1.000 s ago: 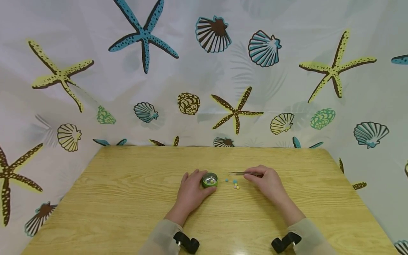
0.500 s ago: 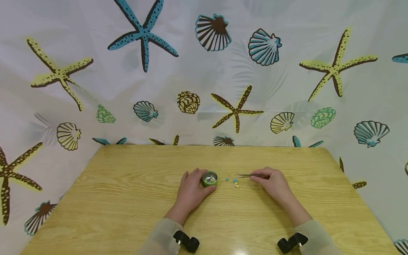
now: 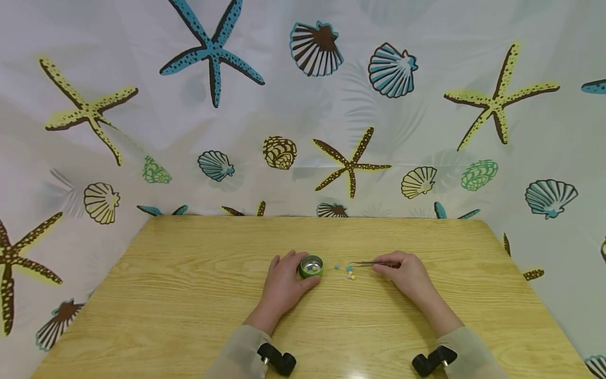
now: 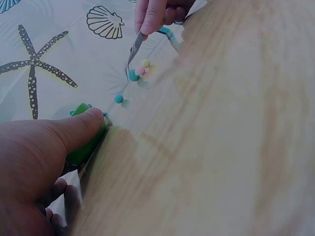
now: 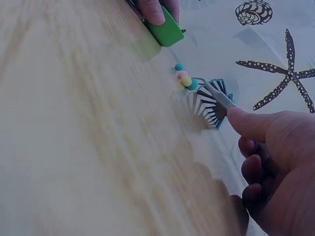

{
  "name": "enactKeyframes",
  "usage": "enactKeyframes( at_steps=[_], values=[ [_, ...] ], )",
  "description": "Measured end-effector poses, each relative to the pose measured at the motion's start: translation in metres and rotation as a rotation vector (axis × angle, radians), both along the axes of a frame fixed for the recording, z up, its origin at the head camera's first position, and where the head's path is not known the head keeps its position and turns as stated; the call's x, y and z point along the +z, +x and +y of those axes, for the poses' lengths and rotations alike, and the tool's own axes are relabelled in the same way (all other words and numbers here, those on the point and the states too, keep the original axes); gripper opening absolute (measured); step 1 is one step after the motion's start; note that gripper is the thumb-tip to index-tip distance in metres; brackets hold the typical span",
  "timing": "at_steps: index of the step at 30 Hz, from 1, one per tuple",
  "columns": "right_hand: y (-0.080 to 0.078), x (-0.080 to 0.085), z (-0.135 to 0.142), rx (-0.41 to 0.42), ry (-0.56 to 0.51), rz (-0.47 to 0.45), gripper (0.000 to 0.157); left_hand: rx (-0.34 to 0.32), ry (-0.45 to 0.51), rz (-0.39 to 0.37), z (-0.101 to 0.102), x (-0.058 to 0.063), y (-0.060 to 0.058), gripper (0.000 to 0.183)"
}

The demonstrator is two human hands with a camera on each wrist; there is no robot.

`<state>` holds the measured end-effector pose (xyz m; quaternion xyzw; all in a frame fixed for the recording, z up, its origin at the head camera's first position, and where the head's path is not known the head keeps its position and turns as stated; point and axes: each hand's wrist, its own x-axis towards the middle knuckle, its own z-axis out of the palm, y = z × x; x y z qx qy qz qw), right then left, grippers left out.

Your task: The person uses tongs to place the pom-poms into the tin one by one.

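Note:
My left hand (image 3: 285,281) holds a small round green tin (image 3: 305,273) on the table, thumb on the near side. Inside the tin's silvery bowl lie a few small pale balls (image 3: 314,269). Between thumb and fingers my right hand (image 3: 406,271) pinches metal tweezers (image 3: 363,263). Their bent tips are at a blue ball (image 5: 193,85); whether they grip it I cannot tell. Beside that ball sit a pink ball (image 4: 140,71) and yellow balls (image 3: 353,277). Another blue ball (image 4: 118,99) lies apart, nearer the tin.
The wooden table (image 3: 189,316) runs back to a white cloth (image 3: 265,105) printed with starfish and shells. Black camera mounts (image 3: 276,360) are strapped at both wrists, over light sleeves.
My right hand with the tweezers has moved to the right, away from the tin, and the tips have come down to the blue ball. The left hand stays at the tin.

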<state>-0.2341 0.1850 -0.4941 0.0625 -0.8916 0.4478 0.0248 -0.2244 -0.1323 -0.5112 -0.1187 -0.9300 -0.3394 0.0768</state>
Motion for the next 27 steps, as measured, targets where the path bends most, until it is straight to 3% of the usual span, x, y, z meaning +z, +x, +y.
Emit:
enactKeyframes(
  at_steps=[27],
  values=[
    [0.001, -0.002, 0.011, 0.007, -0.025, 0.016, 0.014, 0.004, -0.007, -0.008, 0.001, 0.000, 0.000, 0.066]
  ],
)
